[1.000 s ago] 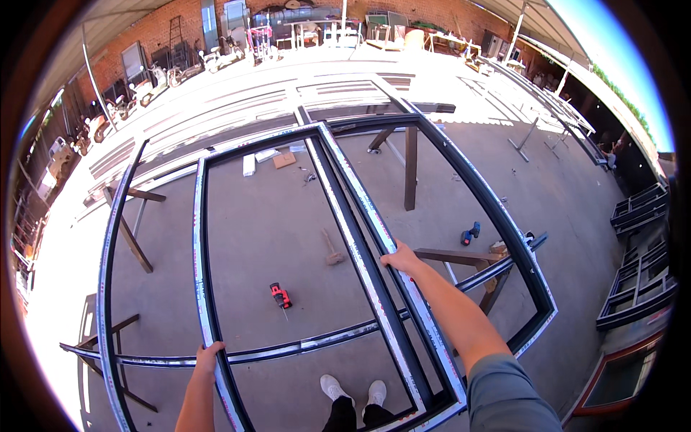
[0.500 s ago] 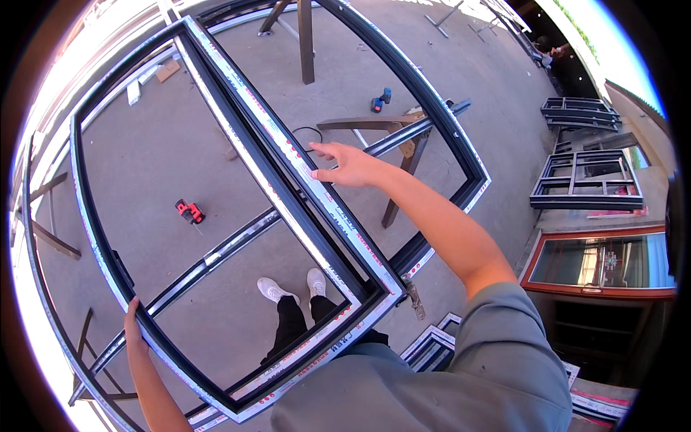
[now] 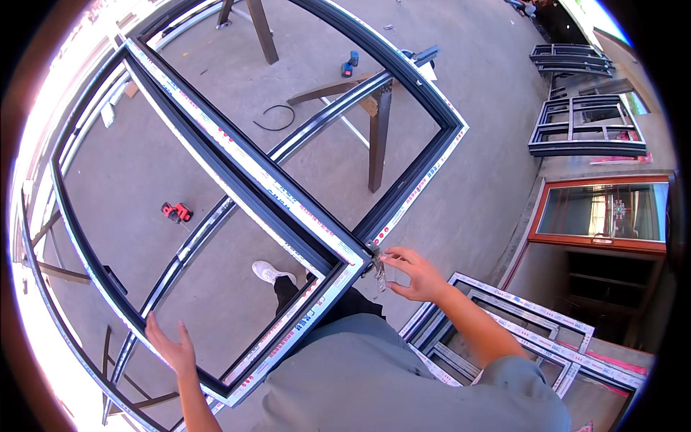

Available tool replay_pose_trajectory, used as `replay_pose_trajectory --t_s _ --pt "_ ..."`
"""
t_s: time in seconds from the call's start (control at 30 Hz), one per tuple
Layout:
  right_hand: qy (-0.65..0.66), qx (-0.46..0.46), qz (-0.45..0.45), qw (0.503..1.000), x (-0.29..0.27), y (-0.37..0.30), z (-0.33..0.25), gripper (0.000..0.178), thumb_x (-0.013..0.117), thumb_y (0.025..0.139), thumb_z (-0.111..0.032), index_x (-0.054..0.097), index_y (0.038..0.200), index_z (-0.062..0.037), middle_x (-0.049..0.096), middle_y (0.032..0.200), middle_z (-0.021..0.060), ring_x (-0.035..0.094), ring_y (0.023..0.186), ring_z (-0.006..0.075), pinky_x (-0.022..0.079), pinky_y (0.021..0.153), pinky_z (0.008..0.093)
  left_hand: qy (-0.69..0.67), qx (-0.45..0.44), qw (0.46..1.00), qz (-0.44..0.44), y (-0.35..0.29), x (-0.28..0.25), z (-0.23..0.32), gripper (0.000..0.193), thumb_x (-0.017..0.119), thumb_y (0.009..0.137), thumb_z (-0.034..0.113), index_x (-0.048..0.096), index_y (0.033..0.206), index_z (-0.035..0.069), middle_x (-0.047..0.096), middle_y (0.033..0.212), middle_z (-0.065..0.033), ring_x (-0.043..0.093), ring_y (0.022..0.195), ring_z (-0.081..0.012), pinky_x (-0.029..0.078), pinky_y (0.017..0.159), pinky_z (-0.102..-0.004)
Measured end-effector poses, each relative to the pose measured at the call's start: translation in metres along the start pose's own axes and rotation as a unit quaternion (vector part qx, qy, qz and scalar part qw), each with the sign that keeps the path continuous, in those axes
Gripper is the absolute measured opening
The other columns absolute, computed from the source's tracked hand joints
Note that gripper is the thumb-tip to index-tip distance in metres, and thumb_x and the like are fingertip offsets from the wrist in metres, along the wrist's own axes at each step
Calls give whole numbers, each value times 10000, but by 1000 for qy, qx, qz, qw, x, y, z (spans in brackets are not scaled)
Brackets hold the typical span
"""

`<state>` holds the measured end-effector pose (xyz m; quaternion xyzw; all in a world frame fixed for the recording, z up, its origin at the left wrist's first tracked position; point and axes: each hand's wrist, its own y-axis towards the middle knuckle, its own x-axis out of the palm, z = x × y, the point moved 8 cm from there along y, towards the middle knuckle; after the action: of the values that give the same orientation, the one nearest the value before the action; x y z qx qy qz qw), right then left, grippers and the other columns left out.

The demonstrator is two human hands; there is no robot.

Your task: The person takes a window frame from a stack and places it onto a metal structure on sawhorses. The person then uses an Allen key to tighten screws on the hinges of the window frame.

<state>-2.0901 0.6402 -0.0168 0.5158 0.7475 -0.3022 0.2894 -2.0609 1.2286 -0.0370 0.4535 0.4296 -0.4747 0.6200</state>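
Observation:
A large black window frame, with printed white and silver film strips, lies across supports in front of me. My left hand is at its left edge, fingers spread and touching or just over the rail. At the near corner between two frame sections hangs a small grey metal piece, like a clamp; its exact kind is unclear. My right hand is right beside it, thumb and fingers apart, with the fingertips close to the metal. Whether they touch it I cannot tell.
On the floor lie a red cordless drill, a blue cordless drill and a black cable. Wooden legs stand beneath the frame. More window frames are stacked at right, near a brown-framed glass panel.
My right hand has moved from above the middle rail down to the metal piece at the near corner. The left hand has loosened from the left rail, fingers now spread. My view has shifted.

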Motion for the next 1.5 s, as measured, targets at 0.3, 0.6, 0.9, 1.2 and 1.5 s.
replay_pose_trajectory --t_s 0.3,0.6,0.9,1.2,1.5 --pt "25 -95 124 987 24 -1 6 476 850 726 -139 661 1155 -55 673 1171 126 662 1001 319 554 841 391 -107 94 936 -322 -129 56 190 621 901 670 432 641 1014 -14 597 1087 -139 578 1020 -334 518 847 -419" --pt "-34 -134 216 967 23 -7 -8 432 849 775 -252 628 1066 -22 695 1088 135 640 955 350 544 803 415 -123 62 958 -252 -145 53 175 484 897 687 300 637 978 13 634 1091 -119 643 971 -331 554 807 -413" --pt "-80 -164 272 945 36 -19 -15 351 766 881 -254 630 1089 -6 687 1069 164 649 957 370 547 798 435 -135 60 952 -268 -154 56 166 478 882 742 334 646 1015 21 636 1078 -99 677 896 -319 567 765 -394" --pt "-111 -124 360 918 29 -34 -38 297 695 942 -278 642 1066 -14 689 1020 145 657 932 348 547 765 414 -154 98 956 -231 -156 33 169 464 871 744 330 648 1000 13 644 1051 -102 675 848 -332 555 745 -410" --pt "155 144 410 887 48 -36 63 462 416 1100 -387 646 1073 14 712 916 151 678 877 325 514 787 394 -136 91 959 -233 -175 38 158 485 875 733 339 644 1016 19 636 1050 -104 670 881 -347 551 754 -432"
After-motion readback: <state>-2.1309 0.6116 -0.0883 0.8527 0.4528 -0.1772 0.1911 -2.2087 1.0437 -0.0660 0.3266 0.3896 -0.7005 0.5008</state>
